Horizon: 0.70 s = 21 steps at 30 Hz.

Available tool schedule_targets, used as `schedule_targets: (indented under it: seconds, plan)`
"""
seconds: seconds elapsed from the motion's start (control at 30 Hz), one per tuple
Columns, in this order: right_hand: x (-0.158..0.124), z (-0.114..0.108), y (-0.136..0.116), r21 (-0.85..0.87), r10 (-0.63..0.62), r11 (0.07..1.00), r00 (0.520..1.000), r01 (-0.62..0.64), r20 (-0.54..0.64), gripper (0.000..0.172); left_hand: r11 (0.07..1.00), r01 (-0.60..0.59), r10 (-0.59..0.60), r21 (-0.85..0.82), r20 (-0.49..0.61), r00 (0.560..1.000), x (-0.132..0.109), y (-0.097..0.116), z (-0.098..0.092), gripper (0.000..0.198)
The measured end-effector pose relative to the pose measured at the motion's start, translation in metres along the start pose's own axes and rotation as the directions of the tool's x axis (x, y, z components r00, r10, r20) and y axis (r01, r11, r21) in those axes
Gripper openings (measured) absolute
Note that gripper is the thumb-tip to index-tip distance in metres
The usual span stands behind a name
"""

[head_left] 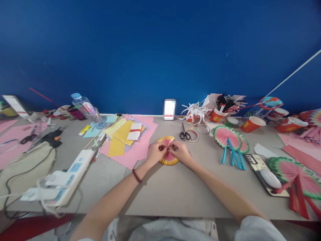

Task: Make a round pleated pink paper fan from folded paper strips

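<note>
A round pleated paper fan (pixel 169 160), pink inside with a yellow rim, lies on the grey table (pixel 160 194) in front of me. My left hand (pixel 157 152) pinches it near the centre from the left. From the right, the fingers of my right hand (pixel 179 150) close on the same middle part, almost touching the left fingertips. The fingers cover the fan's centre, so its exact state there is hidden. Beyond my right hand lie black scissors (pixel 185 134) and a roll of tape (pixel 193 135).
Left are pink paper sheets (pixel 147 134), a plastic bottle (pixel 86 108) and a white power strip (pixel 77 174). Right are finished pleated fans (pixel 227 135), red paper cups (pixel 252 124), a phone (pixel 255 167) and a white mouse (pixel 271 178). A blue partition (pixel 160 57) rises behind.
</note>
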State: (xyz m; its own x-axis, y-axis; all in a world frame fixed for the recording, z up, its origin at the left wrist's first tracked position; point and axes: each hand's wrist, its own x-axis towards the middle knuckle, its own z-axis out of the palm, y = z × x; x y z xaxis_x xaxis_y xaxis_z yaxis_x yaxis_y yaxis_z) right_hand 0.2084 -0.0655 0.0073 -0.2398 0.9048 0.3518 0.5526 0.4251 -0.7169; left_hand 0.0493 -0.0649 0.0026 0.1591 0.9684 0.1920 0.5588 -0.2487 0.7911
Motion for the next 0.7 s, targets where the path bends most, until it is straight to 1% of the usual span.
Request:
schedule_targets:
  seconds: [0.07,0.17,0.3,0.5,0.7]
  plan:
    - [0.000,0.001,-0.001,0.006,0.022,1.000,1.000,-0.022,-0.009,0.009,1.000,0.005,-0.005,-0.001,-0.002,1.000,0.000,-0.001,0.000,0.013]
    - [-0.001,0.000,-0.005,0.014,0.099,0.995,0.995,-0.099,0.009,0.007,1.000,0.003,-0.003,0.007,-0.008,1.000,-0.001,-0.001,0.000,0.009]
    - [-0.002,0.001,-0.008,0.031,0.169,0.985,0.985,-0.170,0.029,0.007,0.999,-0.012,0.013,0.037,-0.012,1.000,-0.002,0.004,-0.002,0.006]
    - [-0.004,0.004,-0.004,0.061,0.180,0.981,0.983,-0.182,0.029,0.006,0.997,-0.008,0.007,0.083,0.010,1.000,-0.003,0.013,-0.006,0.007]
    - [-0.001,0.002,-0.002,0.077,0.179,0.980,0.983,-0.182,0.052,0.005,0.995,-0.044,0.044,0.094,0.002,0.999,-0.002,0.008,-0.005,0.008]
